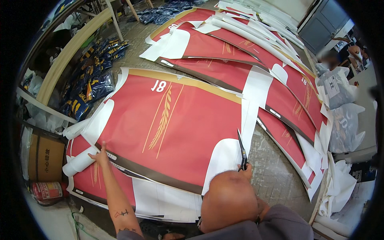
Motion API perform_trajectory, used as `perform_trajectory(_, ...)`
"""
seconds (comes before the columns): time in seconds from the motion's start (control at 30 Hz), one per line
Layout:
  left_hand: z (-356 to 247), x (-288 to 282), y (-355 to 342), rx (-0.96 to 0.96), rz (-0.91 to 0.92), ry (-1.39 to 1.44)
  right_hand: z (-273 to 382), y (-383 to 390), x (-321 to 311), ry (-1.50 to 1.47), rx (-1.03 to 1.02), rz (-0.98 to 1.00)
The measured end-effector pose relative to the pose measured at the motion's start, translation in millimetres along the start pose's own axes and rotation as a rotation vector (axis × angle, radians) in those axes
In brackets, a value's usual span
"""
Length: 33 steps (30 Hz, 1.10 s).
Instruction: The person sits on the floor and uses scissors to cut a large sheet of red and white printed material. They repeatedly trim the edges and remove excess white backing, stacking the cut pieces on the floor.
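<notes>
A large red printed sheet (pixel 192 108) with gold wheat stripes and white corner areas lies spread in front of me. My right hand (pixel 247 171) is closed round the black handles of long scissors (pixel 241 147). Their blades point away from me along the sheet's right white edge (pixel 226 154). At the left near corner, my left hand (pixel 100 155) rests with thumb and fingers apart on the sheet's edge. Just beside its fingers is a curled white paper roll (pixel 79 163). A rounded bare form in the lower middle hides most of my right forearm.
More red sheets (pixel 224 76) overlap at the far side and right. Dark packaged garments (pixel 94 80) lie at left beside a wooden frame (pixel 70 52). A cardboard box (pixel 46 158) stands lower left; clear plastic bags (pixel 338 96) stand at right. A person (pixel 354 52) is at far right.
</notes>
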<state>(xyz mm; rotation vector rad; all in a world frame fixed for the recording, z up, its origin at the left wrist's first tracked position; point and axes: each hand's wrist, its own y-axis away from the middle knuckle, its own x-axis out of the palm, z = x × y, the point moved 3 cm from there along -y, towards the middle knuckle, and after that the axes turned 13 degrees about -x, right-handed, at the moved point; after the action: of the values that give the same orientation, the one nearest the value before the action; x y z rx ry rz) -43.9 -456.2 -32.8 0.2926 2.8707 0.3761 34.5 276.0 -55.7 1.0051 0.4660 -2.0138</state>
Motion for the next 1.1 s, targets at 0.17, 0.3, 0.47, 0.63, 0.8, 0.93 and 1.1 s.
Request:
perform_trajectory(0.17,3.1,-12.5,-78.0,-0.287,0.263,-0.053,17.8,12.6,10.4,-0.138,-0.052,-0.032)
perform_trajectory(0.3,22.6,-127.4,-120.2,-0.495,0.260,0.367,25.3,4.6,42.3,-0.288,-0.202,-0.023)
perform_trajectory(0.47,69.6,-233.8,-79.8,-0.709,0.096,0.332,63.5,-24.9,75.7,-0.457,-0.291,0.128)
perform_trajectory(0.63,102.4,-195.0,-43.9,-0.609,0.663,0.400,47.9,-36.1,59.3,-0.074,-0.291,-0.008)
perform_trajectory(0.8,104.7,-148.6,-29.0,-0.180,-0.209,-0.049,-20.1,-32.7,55.8,-0.257,-0.151,0.207)
perform_trajectory(0.93,73.6,-105.1,27.4,-0.076,-0.088,-0.017,-39.8,-4.9,33.6,-0.298,-0.095,0.568)
perform_trajectory(1.1,13.3,-72.5,94.0,0.448,-0.580,-0.964,-26.2,46.7,-17.3,-0.191,-0.081,1.315)
